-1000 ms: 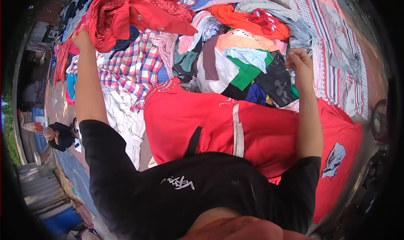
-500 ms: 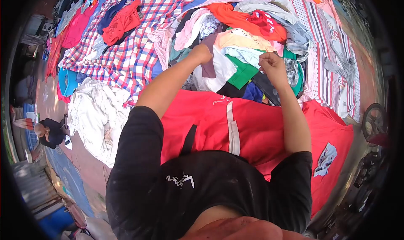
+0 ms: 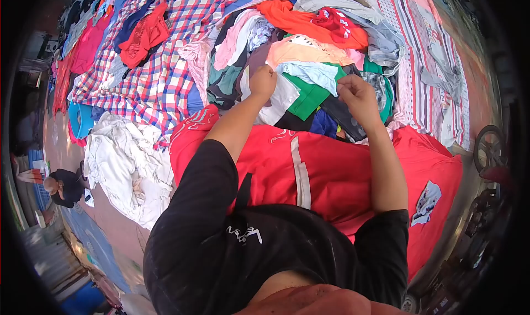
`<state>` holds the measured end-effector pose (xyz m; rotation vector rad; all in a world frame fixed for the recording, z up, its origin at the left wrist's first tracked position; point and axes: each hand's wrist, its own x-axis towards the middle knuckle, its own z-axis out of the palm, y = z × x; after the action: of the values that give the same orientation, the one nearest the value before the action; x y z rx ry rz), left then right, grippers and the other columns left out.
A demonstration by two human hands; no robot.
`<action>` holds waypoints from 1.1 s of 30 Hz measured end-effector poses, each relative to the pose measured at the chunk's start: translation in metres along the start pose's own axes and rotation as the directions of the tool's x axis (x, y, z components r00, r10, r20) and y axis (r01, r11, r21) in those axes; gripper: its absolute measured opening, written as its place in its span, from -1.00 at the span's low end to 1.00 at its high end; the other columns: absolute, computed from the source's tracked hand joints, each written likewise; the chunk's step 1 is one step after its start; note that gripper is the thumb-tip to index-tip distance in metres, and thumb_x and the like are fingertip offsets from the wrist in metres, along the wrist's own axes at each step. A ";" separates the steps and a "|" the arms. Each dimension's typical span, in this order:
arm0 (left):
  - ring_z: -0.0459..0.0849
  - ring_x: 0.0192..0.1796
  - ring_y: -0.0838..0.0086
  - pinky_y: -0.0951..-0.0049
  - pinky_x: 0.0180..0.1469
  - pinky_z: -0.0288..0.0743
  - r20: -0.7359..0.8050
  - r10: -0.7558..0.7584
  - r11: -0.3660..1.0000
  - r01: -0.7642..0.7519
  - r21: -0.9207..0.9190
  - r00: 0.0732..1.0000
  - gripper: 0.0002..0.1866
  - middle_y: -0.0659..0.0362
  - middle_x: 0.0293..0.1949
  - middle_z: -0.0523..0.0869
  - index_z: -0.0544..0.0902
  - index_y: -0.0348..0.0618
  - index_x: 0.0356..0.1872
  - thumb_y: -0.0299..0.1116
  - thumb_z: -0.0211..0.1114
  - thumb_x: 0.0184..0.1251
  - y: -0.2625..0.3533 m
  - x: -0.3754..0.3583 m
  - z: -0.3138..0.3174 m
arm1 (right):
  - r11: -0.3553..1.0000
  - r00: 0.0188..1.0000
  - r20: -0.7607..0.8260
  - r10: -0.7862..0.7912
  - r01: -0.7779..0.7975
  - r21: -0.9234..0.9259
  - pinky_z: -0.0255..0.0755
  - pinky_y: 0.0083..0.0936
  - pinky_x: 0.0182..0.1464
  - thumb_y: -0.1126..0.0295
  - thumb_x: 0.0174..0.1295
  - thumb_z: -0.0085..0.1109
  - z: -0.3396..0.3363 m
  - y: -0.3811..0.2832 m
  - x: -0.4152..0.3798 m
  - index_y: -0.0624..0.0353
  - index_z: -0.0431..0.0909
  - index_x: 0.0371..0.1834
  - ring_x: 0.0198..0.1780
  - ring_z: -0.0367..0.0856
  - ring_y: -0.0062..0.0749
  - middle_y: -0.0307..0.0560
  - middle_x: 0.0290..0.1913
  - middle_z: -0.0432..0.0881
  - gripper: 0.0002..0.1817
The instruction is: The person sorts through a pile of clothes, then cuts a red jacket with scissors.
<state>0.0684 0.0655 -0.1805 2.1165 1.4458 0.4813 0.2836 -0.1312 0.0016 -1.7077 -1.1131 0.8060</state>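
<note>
My left hand [image 3: 263, 82] is closed, fingers curled, over a white garment [image 3: 284, 91] and dark purple cloth [image 3: 258, 58]; what it grips, if anything, is hidden. My right hand [image 3: 358, 97] has thumb and fingers pinched together at the right end of a light blue cloth [image 3: 312, 72]. Between the hands that cloth lies across a green garment [image 3: 310, 99], below a peach garment [image 3: 306, 51]. A large red cloth [image 3: 337, 160] with a pale stripe spreads under my forearms, against my body.
Left lie a checked cloth [image 3: 182, 31] with a red garment [image 3: 144, 36] on it, and a white heap [image 3: 124, 160]. Right are a striped sheet [image 3: 441, 94] and a small grey patterned cloth [image 3: 425, 202]. A person [image 3: 66, 185] sits far left; a wheel [image 3: 489, 149] stands far right.
The view has shifted slightly. My left hand has moved right and nearer to me across the pile, away from the purple cloth. My right hand stays by the light blue cloth.
</note>
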 end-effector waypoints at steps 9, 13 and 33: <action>0.71 -0.08 0.08 0.09 -0.13 0.59 -0.009 0.303 0.919 -0.289 0.269 0.953 -0.82 0.02 -0.17 0.68 0.66 -0.18 -0.21 -0.33 0.35 0.22 0.044 0.014 0.036 | 1.000 0.998 -0.060 0.009 -0.008 0.022 0.49 -0.61 -0.33 0.50 0.32 0.24 -0.014 -0.006 -0.006 0.36 0.62 -0.17 -0.40 0.60 -0.62 -0.18 -0.42 0.66 -0.87; 0.73 -0.15 0.08 0.01 -0.14 0.57 -0.117 0.574 0.818 -0.563 0.116 0.810 -0.82 -0.06 -0.18 0.68 0.57 -0.22 -0.13 -0.34 0.20 0.37 0.065 0.016 0.019 | 1.000 0.994 -0.108 0.008 -0.008 0.002 0.48 -0.61 -0.34 0.49 0.31 0.24 -0.028 -0.008 -0.005 0.36 0.63 -0.18 -0.41 0.60 -0.63 -0.19 -0.43 0.66 -0.87; 0.70 0.05 0.43 0.39 0.13 0.59 0.457 0.296 0.211 0.409 -0.888 0.839 -0.61 0.10 0.00 0.68 0.48 -0.22 0.21 -0.13 0.06 0.62 0.203 -0.034 -0.189 | 0.196 0.952 0.303 -0.052 -0.287 0.937 0.40 -0.25 0.40 -0.08 0.54 -0.14 -0.016 -0.042 -0.029 0.13 0.33 0.48 0.35 0.53 -0.22 -0.08 0.36 0.54 -0.36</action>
<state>0.1010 0.0172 0.0932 0.9137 0.4928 0.4951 0.2725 -0.1565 0.0477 -0.5143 -0.3263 1.4759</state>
